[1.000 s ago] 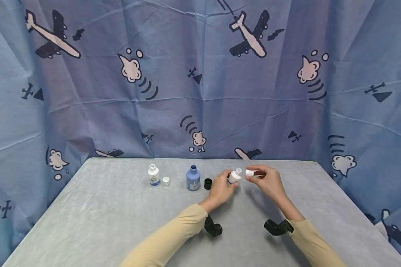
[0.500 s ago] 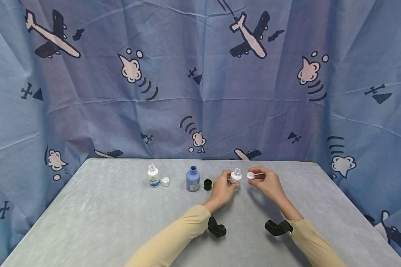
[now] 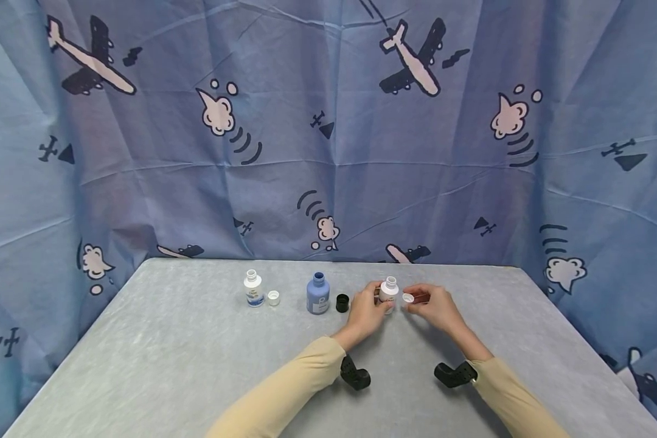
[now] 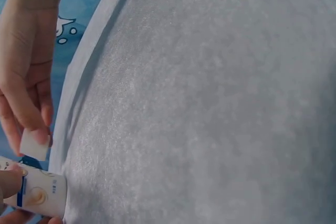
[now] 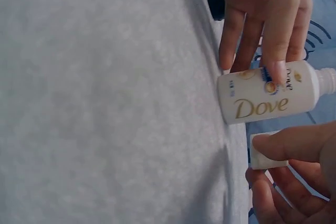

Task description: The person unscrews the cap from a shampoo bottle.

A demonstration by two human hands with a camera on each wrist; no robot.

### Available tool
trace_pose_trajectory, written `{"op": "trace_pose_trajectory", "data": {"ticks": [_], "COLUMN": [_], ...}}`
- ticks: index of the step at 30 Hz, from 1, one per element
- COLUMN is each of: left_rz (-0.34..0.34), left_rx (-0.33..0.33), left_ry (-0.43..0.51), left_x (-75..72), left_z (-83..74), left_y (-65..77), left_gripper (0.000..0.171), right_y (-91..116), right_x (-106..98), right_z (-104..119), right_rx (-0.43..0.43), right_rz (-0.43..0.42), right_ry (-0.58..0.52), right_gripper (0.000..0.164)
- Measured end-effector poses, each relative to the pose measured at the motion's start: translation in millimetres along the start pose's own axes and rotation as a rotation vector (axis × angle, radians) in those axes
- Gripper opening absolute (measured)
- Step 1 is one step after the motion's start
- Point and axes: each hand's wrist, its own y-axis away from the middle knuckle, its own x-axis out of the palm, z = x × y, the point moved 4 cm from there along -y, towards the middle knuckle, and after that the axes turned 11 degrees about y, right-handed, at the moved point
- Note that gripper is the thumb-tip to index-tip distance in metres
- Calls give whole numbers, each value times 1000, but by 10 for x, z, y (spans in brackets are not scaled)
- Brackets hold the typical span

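Observation:
My left hand [image 3: 364,313] grips a small white Dove bottle [image 3: 389,288] between thumb and fingers. The bottle stands upright with its threaded neck uncovered; in the right wrist view the gold lettering on its label [image 5: 262,107] faces the camera. Just to its right, my right hand [image 3: 437,308] pinches a white screw cap [image 3: 407,298], hollow side up, low over the table. Thumb and fingertips hold the cap [image 4: 33,148] by its sides in the left wrist view, close beside the bottle [image 4: 46,192].
Left of my left hand, a black cap [image 3: 342,303] lies beside an uncapped blue bottle [image 3: 318,294]. Farther left, another white cap [image 3: 274,298] lies near an uncapped white bottle [image 3: 253,289]. A patterned blue curtain [image 3: 274,201] hangs behind the grey table [image 3: 170,353].
The bottle in my left hand has gone from tilted to upright. My right hand has turned the cap hollow side up and lowered it toward the table next to the bottle.

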Motion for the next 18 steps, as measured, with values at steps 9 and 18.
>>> {"op": "trace_pose_trajectory", "data": {"ticks": [9,18], "left_rz": [51,22], "left_rx": [-9,42], "left_ry": [15,-198], "left_x": [-47,-197], "left_z": [27,-32], "left_y": [48,193], "left_gripper": [42,41], "right_y": [7,33], "right_x": [90,125], "right_z": [-44,-29], "right_rx": [-28,-56], "right_rz": [35,13], "right_ry": [13,78], "right_gripper": [31,29]}}
